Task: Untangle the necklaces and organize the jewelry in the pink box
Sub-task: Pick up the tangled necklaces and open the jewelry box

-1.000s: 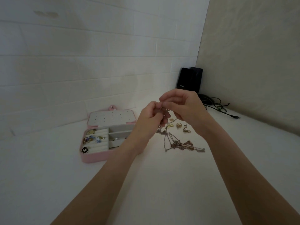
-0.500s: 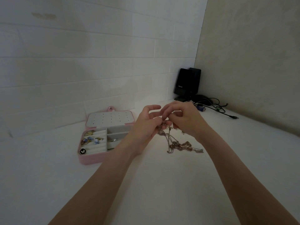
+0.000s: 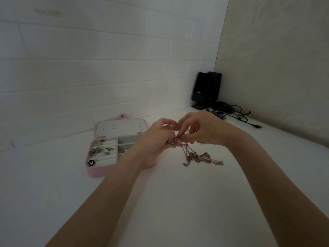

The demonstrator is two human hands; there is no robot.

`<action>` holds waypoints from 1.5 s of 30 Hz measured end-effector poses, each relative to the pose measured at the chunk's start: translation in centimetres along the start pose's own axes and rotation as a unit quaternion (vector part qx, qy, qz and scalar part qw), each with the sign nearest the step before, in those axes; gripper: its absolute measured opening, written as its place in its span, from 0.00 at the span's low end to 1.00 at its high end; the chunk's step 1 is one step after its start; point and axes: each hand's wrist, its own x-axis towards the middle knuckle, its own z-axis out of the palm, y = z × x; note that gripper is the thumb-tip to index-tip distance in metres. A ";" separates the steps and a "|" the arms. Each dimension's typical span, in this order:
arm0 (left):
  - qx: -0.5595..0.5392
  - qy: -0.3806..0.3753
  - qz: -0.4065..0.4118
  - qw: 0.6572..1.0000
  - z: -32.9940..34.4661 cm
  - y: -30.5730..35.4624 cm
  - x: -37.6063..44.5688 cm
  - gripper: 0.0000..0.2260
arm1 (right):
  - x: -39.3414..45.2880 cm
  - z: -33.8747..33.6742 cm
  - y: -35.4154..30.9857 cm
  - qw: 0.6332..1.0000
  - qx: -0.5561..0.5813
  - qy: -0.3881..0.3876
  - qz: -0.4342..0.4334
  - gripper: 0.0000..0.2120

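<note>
Metal necklaces pinched between both hands' fingers.

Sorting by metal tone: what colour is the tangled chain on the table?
Dull silver-grey chain, seen in the head view.

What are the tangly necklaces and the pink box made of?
The necklaces look like metal: thin linked chains, dull silvery to rosy, with small glints. The pink box seems to be smooth matte faux leather or plastic outside, with a soft-looking white padded lining; the exact material isn't clear in this dim light.
</note>
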 end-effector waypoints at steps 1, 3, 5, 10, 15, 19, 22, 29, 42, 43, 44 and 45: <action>0.006 -0.002 -0.002 1.000 0.0 0.0 0.0 0.18 | 0.1 0.1 -0.1 1.000 -0.024 0.001 -0.005 0.04; 0.009 -0.010 -0.006 1.000 0.2 0.1 -0.2 0.17 | 0.2 0.4 -0.1 0.996 -0.085 0.007 -0.016 0.05; 0.018 -0.017 -0.011 1.000 0.5 0.2 -0.5 0.16 | 0.4 0.7 -0.1 0.992 -0.125 0.015 -0.015 0.04; 0.029 -0.018 -0.023 0.999 1.0 0.2 -0.9 0.14 | 0.8 1.5 0.5 0.986 -0.147 0.074 0.007 0.02; -0.018 0.020 -0.030 0.999 0.7 -0.1 -0.4 0.18 | 0.5 1.5 0.2 0.991 0.000 0.130 0.031 0.04; -0.079 0.022 -0.048 0.995 0.3 -0.2 -0.1 0.22 | 0.2 1.2 -0.5 0.979 0.166 0.111 0.042 0.05; -0.122 0.034 -0.052 0.991 -0.1 0.0 0.2 0.23 | 0.0 0.9 -0.7 0.976 0.200 0.083 0.033 0.05; -0.085 0.102 -0.002 0.991 -0.6 0.2 0.6 0.16 | -0.6 0.3 0.0 0.955 0.276 0.102 0.022 0.05; -0.126 0.042 0.136 0.982 -0.9 1.9 -0.1 0.08 | -1.3 1.4 2.1 0.995 0.004 0.003 0.103 0.05; -0.110 0.034 0.141 0.983 -0.8 1.7 -0.1 0.08 | -1.3 1.7 2.5 0.993 -0.044 -0.018 0.112 0.06; -0.087 0.028 0.147 0.985 -0.7 1.6 0.0 0.08 | -1.2 2.0 2.8 0.989 -0.074 -0.030 0.121 0.05; -0.062 0.025 0.151 0.986 -0.6 1.4 0.0 0.09 | -1.3 2.1 3.0 0.987 -0.095 -0.033 0.126 0.04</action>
